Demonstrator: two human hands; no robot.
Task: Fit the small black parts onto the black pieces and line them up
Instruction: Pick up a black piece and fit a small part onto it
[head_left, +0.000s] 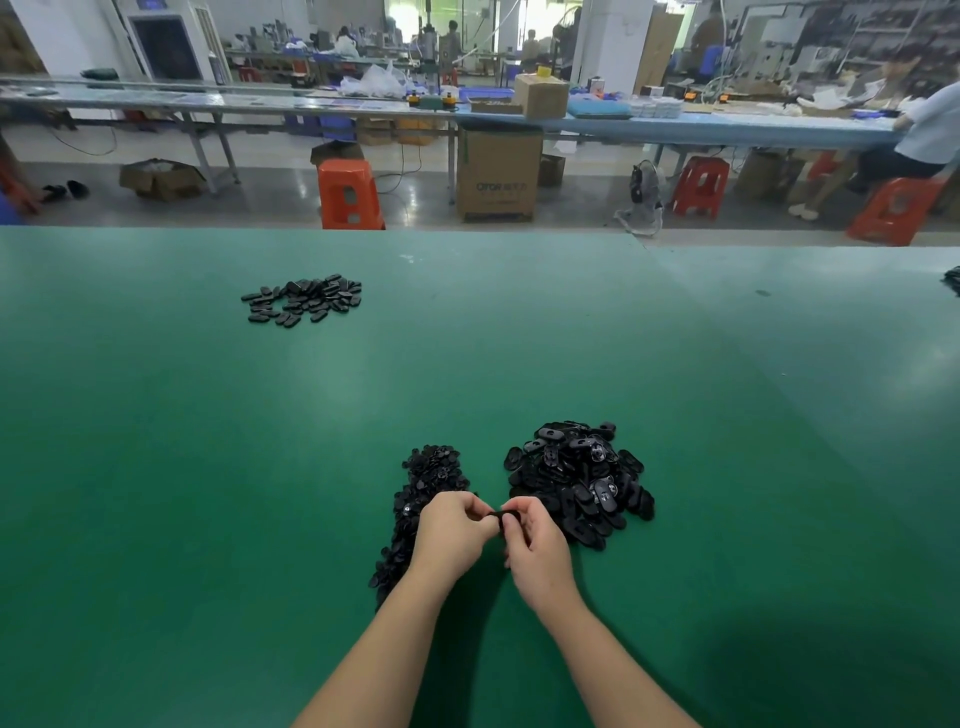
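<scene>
Between our two hands, a black oval piece (503, 516) is pinched just above the green table (311, 441), close to our body and in the gap between two dark heaps. We judge it light, stiff moulded plastic with a smooth face that could slip from a loose hold; the sound grip looks to be across its long edges, leaving the middle free for the insert. Whether a small part is already seated in it is hidden behind our fingers.

Our left hand (451, 535) is curled, thumb and forefinger nipping the piece's left end. Our right hand (535, 545) is curled too, fingertips closed on the right end, so both hands grip the same piece and neither lies flat on the table.

To the left, partly under our left wrist, runs a long heap of small black parts (415, 499), tiny, rounded and probably fiddly to pick singly. To the right, touching nothing we hold, sits the taller heap of black pieces (576, 478), ovals tumbled over one another, some showing a recess in the face.

Well apart, toward the far left of the table, a flatter spread of finished pieces (301, 299) lies loosely grouped rather than in neat rows, as far as we can tell; many remain to be fitted.

Beyond the table edge stand orange stools (349, 193), a cardboard box (497, 174) and other workbenches with seated people.
</scene>
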